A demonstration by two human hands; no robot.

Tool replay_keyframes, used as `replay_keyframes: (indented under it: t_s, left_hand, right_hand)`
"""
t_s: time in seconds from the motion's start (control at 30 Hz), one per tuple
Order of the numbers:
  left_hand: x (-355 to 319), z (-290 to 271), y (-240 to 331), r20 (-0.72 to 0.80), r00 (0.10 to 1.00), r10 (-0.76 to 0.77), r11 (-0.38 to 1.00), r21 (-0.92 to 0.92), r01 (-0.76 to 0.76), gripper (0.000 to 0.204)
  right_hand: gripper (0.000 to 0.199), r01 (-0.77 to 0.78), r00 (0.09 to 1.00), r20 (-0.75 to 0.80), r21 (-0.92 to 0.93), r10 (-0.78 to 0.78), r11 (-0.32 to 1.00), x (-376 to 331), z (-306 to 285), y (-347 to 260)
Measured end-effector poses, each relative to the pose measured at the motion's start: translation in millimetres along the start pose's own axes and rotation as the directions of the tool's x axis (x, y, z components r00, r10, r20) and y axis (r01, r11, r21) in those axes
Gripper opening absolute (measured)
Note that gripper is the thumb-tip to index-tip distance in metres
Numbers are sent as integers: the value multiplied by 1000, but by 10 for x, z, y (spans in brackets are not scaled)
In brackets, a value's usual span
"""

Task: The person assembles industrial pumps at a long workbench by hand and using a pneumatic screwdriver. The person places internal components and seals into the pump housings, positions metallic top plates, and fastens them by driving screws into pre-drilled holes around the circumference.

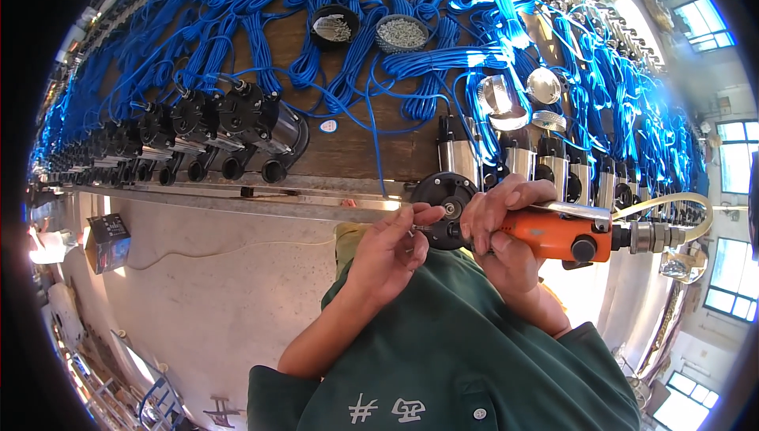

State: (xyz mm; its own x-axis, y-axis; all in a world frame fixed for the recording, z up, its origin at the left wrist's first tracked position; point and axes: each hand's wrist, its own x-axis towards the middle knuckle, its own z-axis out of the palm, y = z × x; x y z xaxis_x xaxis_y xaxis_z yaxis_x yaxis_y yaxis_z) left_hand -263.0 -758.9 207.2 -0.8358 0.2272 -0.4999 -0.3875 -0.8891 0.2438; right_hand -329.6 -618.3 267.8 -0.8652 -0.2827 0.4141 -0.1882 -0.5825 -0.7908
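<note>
My right hand (pixel 510 225) is wrapped round an orange air screwdriver (pixel 553 235), which lies sideways with its front end pointing left. An air hose (pixel 700 209) joins its back end through metal fittings. My left hand (pixel 393 249) is closed in a pinch at the tool's front end. A thin metallic piece shows at its fingertips; whether it is a screw or the driver's bit I cannot tell. Just behind both hands is the round black end of a pump (pixel 444 194), partly covered by my fingers.
Several black-and-silver pumps (pixel 273 126) line the bench's near edge. Bundled blue cables (pixel 443 59) cover much of the brown bench top (pixel 348 150). A black bowl (pixel 334 28) and a grey bowl of small screws (pixel 402 34) stand among them. Round metal covers (pixel 544 85) lie at right; a dark box (pixel 108 241) stands on the floor.
</note>
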Motion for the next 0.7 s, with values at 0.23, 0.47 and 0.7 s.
replay_keyframes:
  t_s: [0.23, 0.47, 0.7]
  left_hand:
    - [-12, -10, -10, 12, 1000, 7, 1000, 21, -7, 29]
    - [16, -95, -7, 48, 997, 63, 975, 209, -72, 25]
    - [261, -230, 2, 232, 842, 486, 546, 672, -500, 13]
  right_hand:
    - [33, -7, 1000, 7, 8, 7, 1000, -29, 1, -6]
    - [36, 54, 995, 91, -85, -47, 995, -11, -38, 8]
    - [37, -22, 1000, -8, -156, 21, 988, 2, -62, 163]
